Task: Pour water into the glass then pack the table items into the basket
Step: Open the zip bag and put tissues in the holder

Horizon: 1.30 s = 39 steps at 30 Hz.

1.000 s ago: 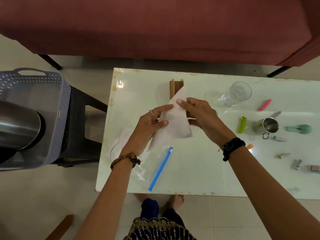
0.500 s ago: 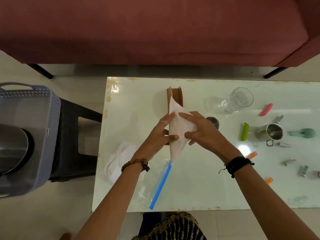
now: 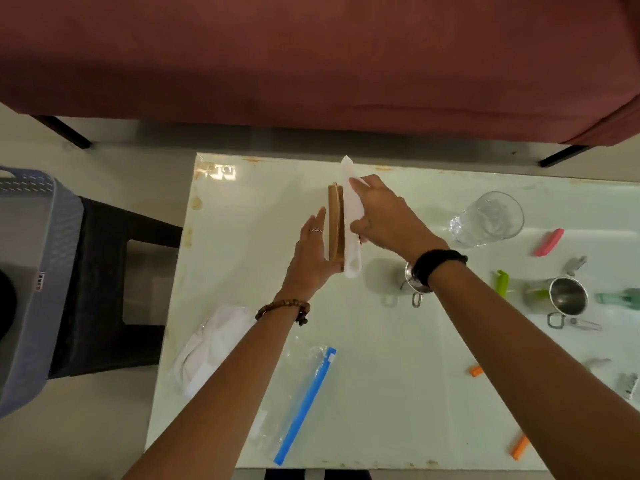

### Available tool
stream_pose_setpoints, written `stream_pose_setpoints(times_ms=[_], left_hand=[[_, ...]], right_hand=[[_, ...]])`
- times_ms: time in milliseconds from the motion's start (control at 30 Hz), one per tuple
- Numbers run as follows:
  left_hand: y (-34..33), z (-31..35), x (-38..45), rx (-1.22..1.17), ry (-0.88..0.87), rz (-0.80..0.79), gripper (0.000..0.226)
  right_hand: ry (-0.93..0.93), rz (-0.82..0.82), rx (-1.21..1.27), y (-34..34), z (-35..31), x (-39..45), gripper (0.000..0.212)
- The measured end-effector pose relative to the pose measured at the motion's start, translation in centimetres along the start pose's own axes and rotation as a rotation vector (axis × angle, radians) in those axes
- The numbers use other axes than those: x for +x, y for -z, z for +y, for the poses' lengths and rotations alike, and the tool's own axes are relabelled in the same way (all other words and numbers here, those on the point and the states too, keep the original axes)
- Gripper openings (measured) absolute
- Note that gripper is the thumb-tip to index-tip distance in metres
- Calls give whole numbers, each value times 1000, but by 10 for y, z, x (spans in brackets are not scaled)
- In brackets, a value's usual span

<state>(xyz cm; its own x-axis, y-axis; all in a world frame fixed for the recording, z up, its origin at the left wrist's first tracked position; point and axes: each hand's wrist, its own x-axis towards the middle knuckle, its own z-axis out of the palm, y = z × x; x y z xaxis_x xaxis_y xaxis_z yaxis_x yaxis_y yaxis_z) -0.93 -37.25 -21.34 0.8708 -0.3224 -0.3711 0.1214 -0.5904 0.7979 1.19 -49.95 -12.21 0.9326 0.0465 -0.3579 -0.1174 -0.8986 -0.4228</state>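
I read no legible labels; my right hand (image 3: 384,216) pinches the white napkin (image 3: 352,223) against the wooden holder (image 3: 335,226), left hand (image 3: 311,252) flat beside it on the glossy white table (image 3: 398,375); basket (image 3: 31,271) far left; glass (image 3: 486,220) right; maroon sofa (image 3: 311,64) behind.

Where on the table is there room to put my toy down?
Bare room lies between the zip bag and the orange clips, and at the far left corner beyond the napkin holder. The right end, around the glass and steel cup, is crowded.

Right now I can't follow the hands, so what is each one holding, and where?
Right hand pinches the folded white napkin along its right edge. Left hand rests flat against the wooden napkin holder, gripping nothing.
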Motion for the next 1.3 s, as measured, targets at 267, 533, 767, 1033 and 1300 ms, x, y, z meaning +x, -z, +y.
stream_pose_setpoints(times_ms=[267, 533, 767, 1033, 1300], left_hand=[[-5, -3, 15, -119, -83, -41, 92], [-7, -7, 16, -56, -45, -49, 84], [-11, -14, 19, -71, -41, -46, 81], [-32, 1, 28, -51, -51, -81, 80], [-48, 17, 38, -64, -63, -93, 87]], right_hand=[[18, -121, -161, -26, 13, 33, 46], [27, -110, -199, -33, 19, 35, 59], [-128, 320, 237, -41, 33, 6, 48], [-269, 230, 431, -44, 68, -5, 34], [-269, 190, 545, -26, 96, -3, 21]])
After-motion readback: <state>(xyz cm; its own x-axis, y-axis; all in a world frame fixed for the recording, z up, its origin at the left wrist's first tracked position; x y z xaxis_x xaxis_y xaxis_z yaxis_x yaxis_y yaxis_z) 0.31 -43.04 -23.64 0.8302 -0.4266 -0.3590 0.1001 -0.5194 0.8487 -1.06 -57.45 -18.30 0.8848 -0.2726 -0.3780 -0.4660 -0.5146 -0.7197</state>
